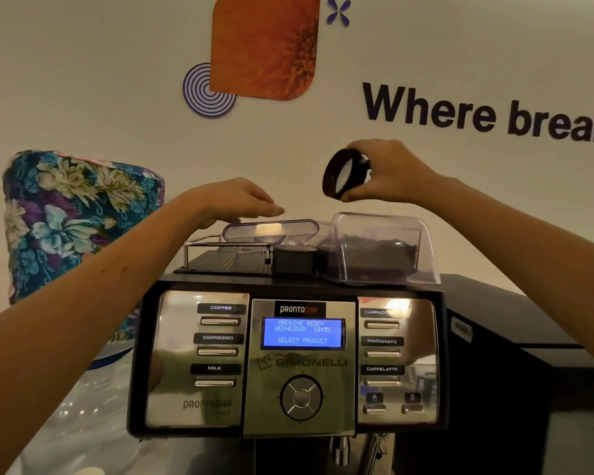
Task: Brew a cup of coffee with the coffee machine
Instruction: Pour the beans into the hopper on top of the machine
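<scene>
1. Straight ahead: coffee machine (pixel 300 354), chrome and black, blue display (pixel 302 332) reading "MACHINE READY / SELECT PRODUCT".
2. Left of the display: buttons labelled COFFEE (pixel 220 320), ESPRESSO and MILK, stacked top to bottom. Right of it: cappuccino (label partly washed out by glare), MACCHIATO and CAFFELATTE, with two smaller icon buttons below.
3. Under the display: round four-way control pad (pixel 301 397).
4. On top of the machine, right side: clear hopper (pixel 381 248) holding dark coffee beans. Left side: slatted black tray with a wire rail (pixel 220 260).
5. Between tray and hopper: smaller clear flap lid (pixel 271 231), tilted up over a black block.
6. Left hand (pixel 240 200): palm down, fingers stretched out loosely together, reaching over the flap lid; grip holding nothing. Touching the lid or just above it, cannot tell.
7. Right hand (pixel 391 173): raised above the hopper, well clear of it, grip pinching a round black cap (pixel 345 173) between thumb below and fingers above. Cap tilted on edge, pale inner face turned toward the camera.
8. Far left, beside the machine: bulky shape under a floral cloth (pixel 79 214), blue, purple and cream.
9. Right of the machine: dark boxy unit (pixel 515 337), touching or just beside it.
10. Behind: pale wall with an orange flower panel (pixel 264 46), purple ring and star motifs, and large black lettering "Where break", cut off at the frame edge.
11. Lower left: crinkled clear plastic on the bench (pixel 83 416).
</scene>
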Motion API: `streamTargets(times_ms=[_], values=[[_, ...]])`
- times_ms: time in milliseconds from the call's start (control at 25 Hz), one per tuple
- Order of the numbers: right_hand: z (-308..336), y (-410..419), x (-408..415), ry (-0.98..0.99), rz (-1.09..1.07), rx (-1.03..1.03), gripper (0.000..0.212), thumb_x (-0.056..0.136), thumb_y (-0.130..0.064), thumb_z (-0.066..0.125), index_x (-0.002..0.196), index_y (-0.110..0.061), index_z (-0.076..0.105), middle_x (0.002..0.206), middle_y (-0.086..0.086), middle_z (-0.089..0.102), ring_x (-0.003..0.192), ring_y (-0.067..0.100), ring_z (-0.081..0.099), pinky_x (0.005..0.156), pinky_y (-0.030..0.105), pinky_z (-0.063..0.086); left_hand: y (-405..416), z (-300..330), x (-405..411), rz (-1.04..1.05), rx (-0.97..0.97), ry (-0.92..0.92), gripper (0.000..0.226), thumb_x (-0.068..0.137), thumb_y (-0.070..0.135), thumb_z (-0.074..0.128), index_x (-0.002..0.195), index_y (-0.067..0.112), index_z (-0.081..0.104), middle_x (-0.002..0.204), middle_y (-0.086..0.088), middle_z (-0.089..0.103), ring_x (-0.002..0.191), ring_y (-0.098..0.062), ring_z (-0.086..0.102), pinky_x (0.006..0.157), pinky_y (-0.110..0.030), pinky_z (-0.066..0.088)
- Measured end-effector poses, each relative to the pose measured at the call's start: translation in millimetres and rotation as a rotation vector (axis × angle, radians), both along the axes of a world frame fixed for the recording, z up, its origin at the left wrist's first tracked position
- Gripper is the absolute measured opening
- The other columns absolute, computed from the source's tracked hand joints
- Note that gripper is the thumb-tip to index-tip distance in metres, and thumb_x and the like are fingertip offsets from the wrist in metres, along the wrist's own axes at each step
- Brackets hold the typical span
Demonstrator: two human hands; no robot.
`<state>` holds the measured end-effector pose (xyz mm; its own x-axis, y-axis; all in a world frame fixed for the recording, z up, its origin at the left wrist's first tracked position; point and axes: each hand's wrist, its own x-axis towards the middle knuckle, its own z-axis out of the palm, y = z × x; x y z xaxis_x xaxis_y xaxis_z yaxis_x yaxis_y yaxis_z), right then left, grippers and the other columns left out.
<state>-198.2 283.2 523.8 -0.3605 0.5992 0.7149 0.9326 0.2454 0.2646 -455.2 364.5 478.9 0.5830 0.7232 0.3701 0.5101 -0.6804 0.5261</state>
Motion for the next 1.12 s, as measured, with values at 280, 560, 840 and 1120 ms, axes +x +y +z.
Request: streamTargets(times_ms=[280, 560, 840, 1120], values=[[15, 7, -63, 0.637, 0.169, -0.384, 0.059, 0.075, -0.056, 0.066, 0.111, -0.010, 0.061, 0.103, 0.002, 0.066, 0.094, 0.012, 0.063, 0.081, 0.028, 0.052, -10, 9, 0, -0.312, -0.116, -0.424, 0.118, 0.049, 0.079, 0.066, 0.142, 0.013, 0.034, 0.141, -0.004, 0.045, 0.125, -0.018, 0.046, 0.105, -0.037, 0.038], [16, 24, -89, 0.607, 0.221, -0.711, 0.060, 0.090, -0.051, 0.047, 0.129, -0.005, 0.049, 0.124, 0.007, 0.057, 0.112, 0.020, 0.055, 0.092, 0.031, 0.047, 8, 6, -27, -0.195, -0.069, -0.613, 0.073, 0.075, 0.052, 0.064, 0.133, 0.012, 0.044, 0.124, -0.004, 0.060, 0.109, -0.013, 0.062, 0.101, -0.040, 0.046], [4, 61, -126, 0.142, -0.139, -0.909, 0.040, 0.094, -0.015, 0.054, 0.133, -0.013, 0.049, 0.131, 0.008, 0.054, 0.117, 0.024, 0.053, 0.098, 0.036, 0.046, 34, -10, -66, -0.039, -0.073, -0.614, 0.068, 0.082, 0.048, 0.066, 0.135, 0.013, 0.042, 0.124, -0.004, 0.058, 0.107, -0.011, 0.062, 0.098, -0.037, 0.048], [-3, 75, -136, 0.015, -0.289, -1.086, 0.034, 0.088, -0.003, 0.058, 0.120, -0.015, 0.060, 0.117, 0.007, 0.062, 0.110, 0.025, 0.057, 0.092, 0.045, 0.050, 33, -28, -82, -0.044, -0.113, -0.618, 0.069, 0.081, 0.045, 0.066, 0.136, 0.011, 0.040, 0.124, -0.006, 0.058, 0.109, -0.014, 0.061, 0.101, -0.039, 0.045]])
